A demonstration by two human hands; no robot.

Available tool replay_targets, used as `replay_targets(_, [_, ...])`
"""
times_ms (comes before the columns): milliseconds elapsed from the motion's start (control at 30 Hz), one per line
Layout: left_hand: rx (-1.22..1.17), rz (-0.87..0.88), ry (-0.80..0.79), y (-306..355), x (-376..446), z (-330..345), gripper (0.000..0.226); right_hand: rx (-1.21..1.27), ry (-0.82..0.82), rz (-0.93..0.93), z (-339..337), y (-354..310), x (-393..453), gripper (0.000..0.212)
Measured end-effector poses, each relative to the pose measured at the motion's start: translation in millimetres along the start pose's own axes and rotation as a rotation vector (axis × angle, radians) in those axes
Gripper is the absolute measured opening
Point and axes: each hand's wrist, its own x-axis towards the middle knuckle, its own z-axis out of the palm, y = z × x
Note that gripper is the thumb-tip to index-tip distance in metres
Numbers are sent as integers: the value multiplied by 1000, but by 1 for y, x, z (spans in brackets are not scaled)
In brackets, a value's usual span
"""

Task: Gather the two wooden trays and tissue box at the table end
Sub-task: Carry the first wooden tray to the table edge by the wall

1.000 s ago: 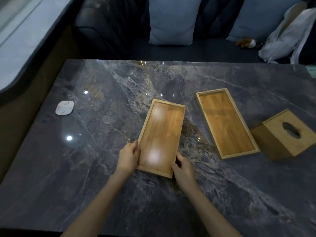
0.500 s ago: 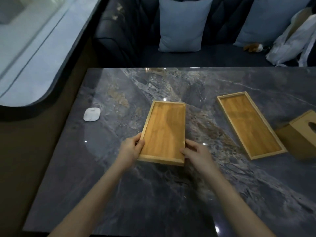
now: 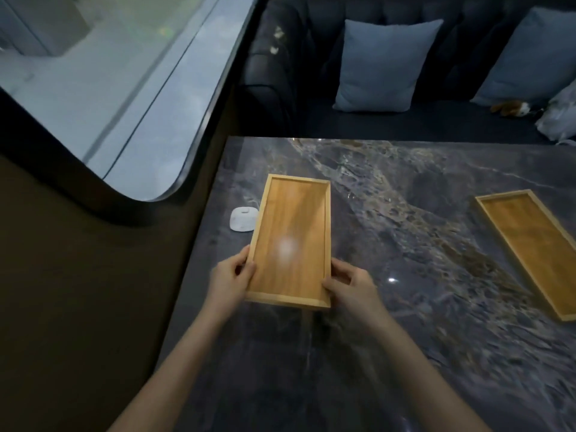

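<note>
I hold a shallow rectangular wooden tray (image 3: pixel 293 232) by its near end, over the left part of the dark marble table (image 3: pixel 405 338). My left hand (image 3: pixel 232 280) grips its left rim and my right hand (image 3: pixel 350 286) grips its right rim near the front corner. The tray's far end points away from me, and its left edge covers part of a small white device (image 3: pixel 242 219). A second wooden tray (image 3: pixel 530 247) lies flat on the table at the far right, partly cut off by the frame edge. The tissue box is out of view.
The table's left edge runs close beside the held tray, with a dark floor gap and a curved window ledge (image 3: pixel 124 98) beyond. A dark sofa with two blue cushions (image 3: pixel 381 63) stands behind the table, with a small plush toy (image 3: pixel 511 108) and a white bag (image 3: pixel 561 118) on it.
Both hands have carried the tray leftward toward the table's left end, beside the white device. The view has swung left, so the tissue box has left the frame.
</note>
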Motion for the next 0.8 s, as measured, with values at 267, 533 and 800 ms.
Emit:
replay_targets(267, [-30,-83,-21,-53,9,-36,42,-60,-79,17,69,7,19,42])
replay_targets(533, [-48,-195,14,-90,14,-45,41,-108,-134,14,103,14,38,41])
replay_targets(800, [-26,-246,30,-112,16,-39,41,-256,-128,16,117,22,46,48])
